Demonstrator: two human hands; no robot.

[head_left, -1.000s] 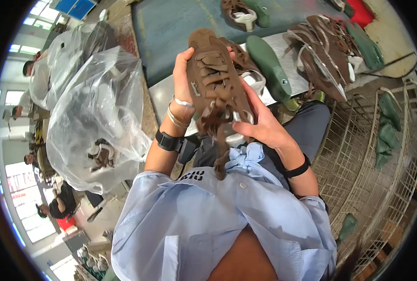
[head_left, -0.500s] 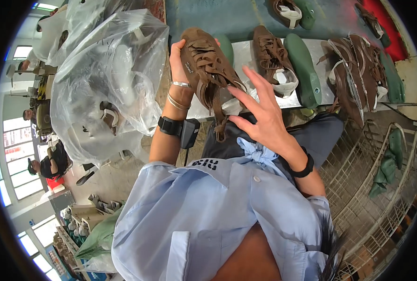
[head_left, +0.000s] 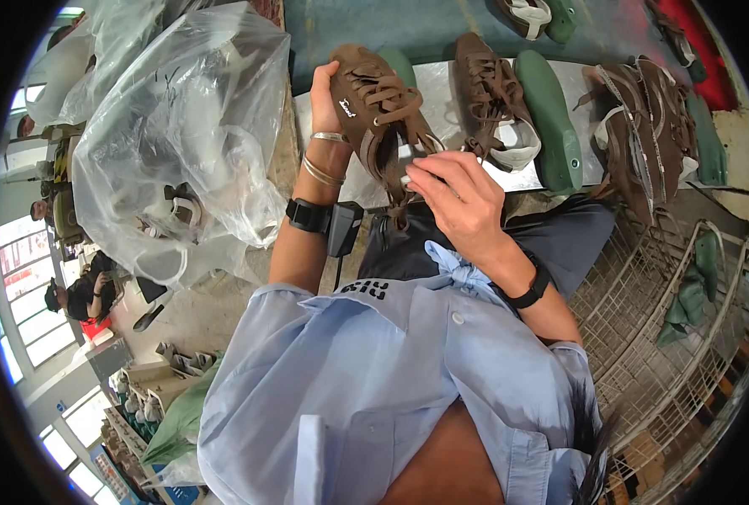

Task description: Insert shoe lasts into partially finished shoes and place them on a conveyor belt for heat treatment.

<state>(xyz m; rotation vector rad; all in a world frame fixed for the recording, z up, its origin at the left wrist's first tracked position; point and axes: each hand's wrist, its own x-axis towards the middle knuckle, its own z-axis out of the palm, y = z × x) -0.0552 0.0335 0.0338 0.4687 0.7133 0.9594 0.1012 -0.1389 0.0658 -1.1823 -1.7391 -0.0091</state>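
Observation:
A brown lace-up shoe upper (head_left: 359,88) is held up in front of me, toe pointing away and laces hanging loose. My left hand (head_left: 325,109) is wrapped around its left side, most of the fingers hidden beneath it. At the opening near the heel, my right hand (head_left: 463,198) has its fingers pinched on the edge, where a bit of white shows. Exactly what lies between those fingertips is partly hidden. Just right of it, another brown shoe upper (head_left: 478,88) with white lining lies beside a green shoe last (head_left: 548,126) on the metal-topped bench (head_left: 437,93).
More brown uppers (head_left: 644,135) are stacked on the right of the bench beside another green last (head_left: 708,139). Clear plastic bags (head_left: 181,126) fill the left side. A wire cart (head_left: 644,345) stands at the lower right, with green pieces in it. Other people are at far left.
My right hand has gone from spread fingers to a pinch at the shoe's opening. The held shoe upper has shifted slightly right and turned a little.

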